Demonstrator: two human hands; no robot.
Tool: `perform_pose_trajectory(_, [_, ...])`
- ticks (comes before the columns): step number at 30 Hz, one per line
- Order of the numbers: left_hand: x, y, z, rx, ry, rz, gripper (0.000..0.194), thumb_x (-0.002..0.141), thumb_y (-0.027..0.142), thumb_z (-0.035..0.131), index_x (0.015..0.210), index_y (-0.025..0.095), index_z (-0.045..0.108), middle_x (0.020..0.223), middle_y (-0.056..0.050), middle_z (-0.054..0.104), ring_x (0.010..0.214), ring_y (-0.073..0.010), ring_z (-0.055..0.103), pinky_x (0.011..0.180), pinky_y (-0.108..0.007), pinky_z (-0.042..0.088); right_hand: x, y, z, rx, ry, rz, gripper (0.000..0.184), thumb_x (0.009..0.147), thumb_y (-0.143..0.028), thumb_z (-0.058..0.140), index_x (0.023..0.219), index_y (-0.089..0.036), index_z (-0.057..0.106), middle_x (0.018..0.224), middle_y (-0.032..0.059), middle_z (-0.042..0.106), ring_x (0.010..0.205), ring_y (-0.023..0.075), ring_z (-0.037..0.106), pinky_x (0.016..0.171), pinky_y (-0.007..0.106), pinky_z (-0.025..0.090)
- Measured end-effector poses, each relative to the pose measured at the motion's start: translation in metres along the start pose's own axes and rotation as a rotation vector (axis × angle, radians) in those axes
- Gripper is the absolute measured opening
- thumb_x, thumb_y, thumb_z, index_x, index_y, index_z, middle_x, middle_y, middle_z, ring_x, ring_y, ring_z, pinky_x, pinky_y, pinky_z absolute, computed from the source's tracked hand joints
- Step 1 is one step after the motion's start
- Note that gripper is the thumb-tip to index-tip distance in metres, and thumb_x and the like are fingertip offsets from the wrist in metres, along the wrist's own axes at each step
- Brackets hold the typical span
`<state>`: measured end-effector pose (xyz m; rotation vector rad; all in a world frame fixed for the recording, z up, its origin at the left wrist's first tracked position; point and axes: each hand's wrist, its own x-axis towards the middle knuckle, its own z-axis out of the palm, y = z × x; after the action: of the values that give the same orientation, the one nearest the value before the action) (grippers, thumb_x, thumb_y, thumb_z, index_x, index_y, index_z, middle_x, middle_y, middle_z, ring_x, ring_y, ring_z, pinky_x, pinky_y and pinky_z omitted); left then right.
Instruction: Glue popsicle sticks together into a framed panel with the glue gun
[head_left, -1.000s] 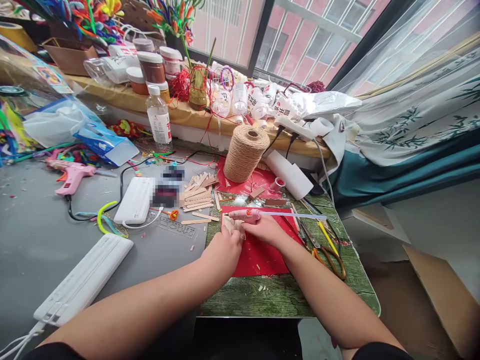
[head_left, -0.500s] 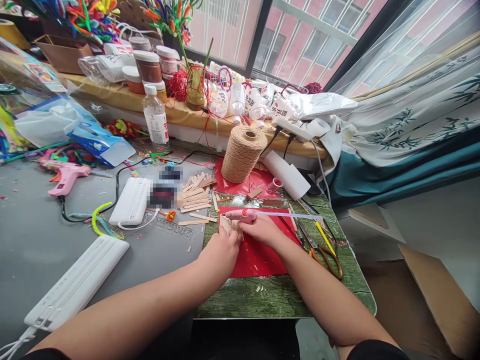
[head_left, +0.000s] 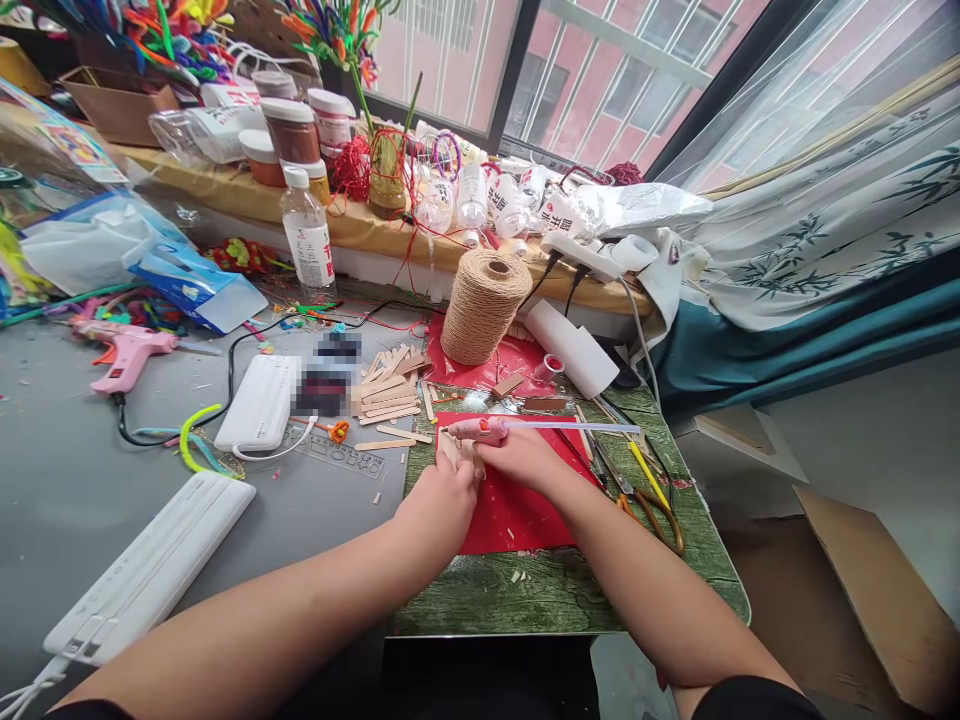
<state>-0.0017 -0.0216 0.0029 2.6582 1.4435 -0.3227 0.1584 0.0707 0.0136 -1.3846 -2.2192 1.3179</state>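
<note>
At frame centre, the left hand [head_left: 439, 500] is closed on a wooden piece [head_left: 451, 449], the right hand [head_left: 517, 458] around a pink glue gun [head_left: 484, 429]; below, green tabletop [head_left: 480, 600] leaves room before its edge.

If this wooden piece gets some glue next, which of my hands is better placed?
Probably your right hand: it appears to hold the pink glue gun with the long glue stick, its nozzle close to the wooden piece. Your left hand holds that piece, so it seems busy.
</note>
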Motion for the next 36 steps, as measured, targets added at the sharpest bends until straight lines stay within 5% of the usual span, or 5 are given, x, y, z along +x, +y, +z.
perform_pose_trajectory(15, [0.0,0.001,0.005,0.003,0.03,-0.013,0.059,0.096,0.02,0.05,0.154,0.011,0.051,0.145,-0.027,0.056,0.127,-0.0451,0.057,0.083,-0.045,0.056,-0.001,-0.01,-0.005,0.011,-0.011,-0.015,0.041,0.088,-0.024,0.059,0.124,-0.031,0.077,0.124,-0.0042,0.077,0.117,0.0227,0.071,0.108,0.037,0.052])
perform_pose_trajectory(22, [0.001,0.0,0.007,0.039,0.042,-0.002,0.062,0.095,0.019,0.051,0.157,0.01,0.046,0.159,-0.029,0.041,0.127,-0.0454,0.058,0.083,-0.045,0.056,-0.001,-0.005,-0.006,-0.051,0.031,-0.044,0.04,0.09,-0.026,0.059,0.124,-0.034,0.077,0.125,-0.005,0.077,0.117,0.0226,0.07,0.109,0.037,0.051])
perform_pose_trajectory(36, [0.001,0.0,0.006,0.012,0.053,0.014,0.057,0.096,0.019,0.054,0.152,0.011,0.053,0.149,-0.029,0.052,0.129,-0.0459,0.057,0.083,-0.046,0.056,-0.002,-0.007,-0.007,-0.091,0.044,-0.005,0.038,0.089,-0.029,0.06,0.122,-0.034,0.078,0.12,-0.006,0.078,0.107,0.0216,0.071,0.1,0.033,0.051])
